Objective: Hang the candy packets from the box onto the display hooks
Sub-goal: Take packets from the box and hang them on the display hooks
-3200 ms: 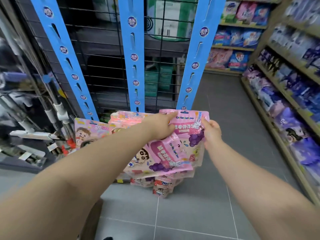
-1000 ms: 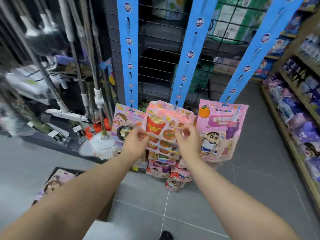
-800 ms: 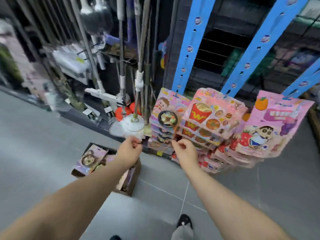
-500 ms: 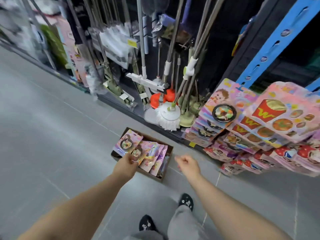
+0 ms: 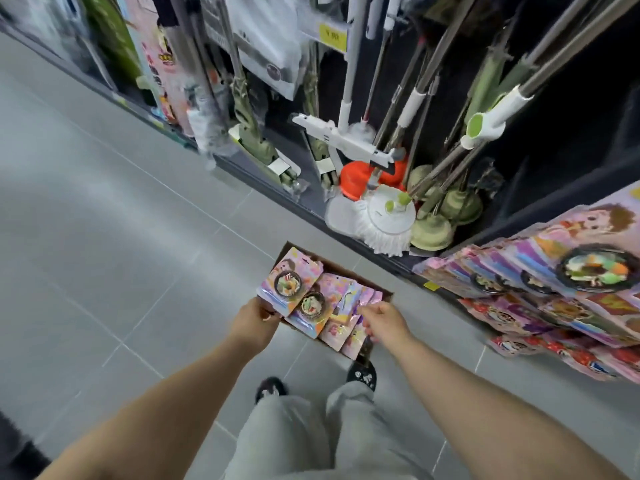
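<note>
Several glossy pink candy packets stand fanned in a brown cardboard box on the grey tiled floor. The left hand has its fingers hidden under the front packets, and the right hand curls at a rear packet's blurred edge; whether either grips, I cannot tell

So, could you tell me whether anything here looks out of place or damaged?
Only mild untidiness: the candy packets in the box on the floor lean fanned and tilted, several poking past its rim, rather than stacked squarely. Nothing looks spilled or torn.
</note>
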